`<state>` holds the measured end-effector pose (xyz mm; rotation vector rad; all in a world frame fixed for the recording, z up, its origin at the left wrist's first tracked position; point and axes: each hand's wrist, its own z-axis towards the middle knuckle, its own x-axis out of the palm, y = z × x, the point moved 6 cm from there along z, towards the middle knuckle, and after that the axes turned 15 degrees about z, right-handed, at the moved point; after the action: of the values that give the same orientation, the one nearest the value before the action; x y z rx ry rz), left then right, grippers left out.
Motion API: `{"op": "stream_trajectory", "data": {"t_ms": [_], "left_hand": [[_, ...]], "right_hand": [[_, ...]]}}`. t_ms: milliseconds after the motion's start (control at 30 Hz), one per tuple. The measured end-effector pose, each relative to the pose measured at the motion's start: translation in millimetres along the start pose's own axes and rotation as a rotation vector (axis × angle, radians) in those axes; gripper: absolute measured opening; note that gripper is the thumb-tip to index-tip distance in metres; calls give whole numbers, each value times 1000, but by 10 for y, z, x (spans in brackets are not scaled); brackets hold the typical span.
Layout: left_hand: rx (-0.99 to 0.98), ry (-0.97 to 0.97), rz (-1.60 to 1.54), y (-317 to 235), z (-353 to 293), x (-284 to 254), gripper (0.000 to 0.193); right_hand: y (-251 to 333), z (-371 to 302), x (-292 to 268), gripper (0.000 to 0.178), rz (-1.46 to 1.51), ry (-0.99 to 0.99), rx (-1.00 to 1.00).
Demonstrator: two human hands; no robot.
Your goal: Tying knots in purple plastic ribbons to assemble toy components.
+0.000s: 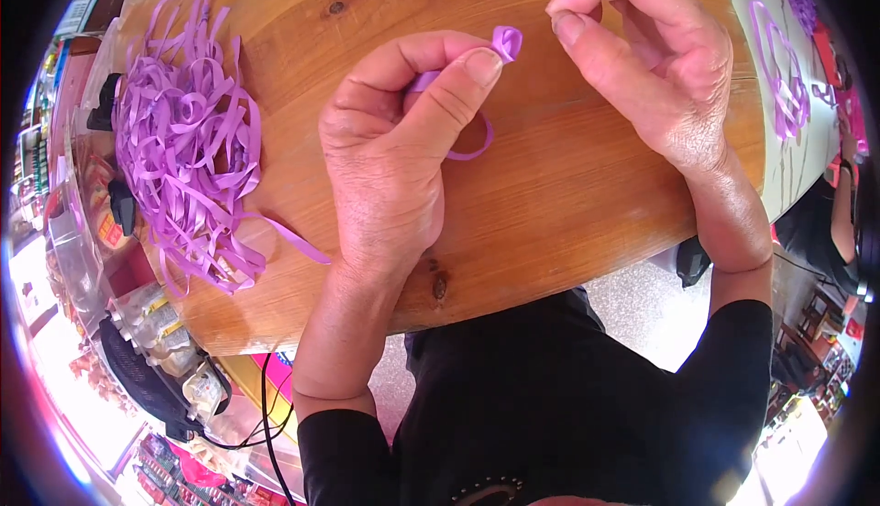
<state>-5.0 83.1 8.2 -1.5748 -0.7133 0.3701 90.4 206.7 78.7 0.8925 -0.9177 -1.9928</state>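
Currently, folded purple ribbon (507,44) pinched between thumb and forefinger of left hand (390,139), above bench (568,185); right hand (665,93) held apart, fingertips (570,27) together, nothing seen between; folds could be sprung open if left pinch were slackened or loop (469,156) below snagged

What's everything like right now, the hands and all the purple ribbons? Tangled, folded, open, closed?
Left hand: closed, pinching the folded ribbon
Folded ribbon: curled at its tip, a loop hanging below
Right hand: thumb and finger together, nothing visible between them
Ribbon heap: tangled
Ribbon at right: loosely looped
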Motion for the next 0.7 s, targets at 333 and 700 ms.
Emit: {"op": "stream_trajectory", "data": {"t_ms": [333,700], "left_hand": [[7,-33,5,-17,-12,-10,7],[-18,3,36,-14,-10,36,7]], "right_hand": [[172,78,21,21,-159,84,-19],[238,68,23,20,-222,112,-30]]}}
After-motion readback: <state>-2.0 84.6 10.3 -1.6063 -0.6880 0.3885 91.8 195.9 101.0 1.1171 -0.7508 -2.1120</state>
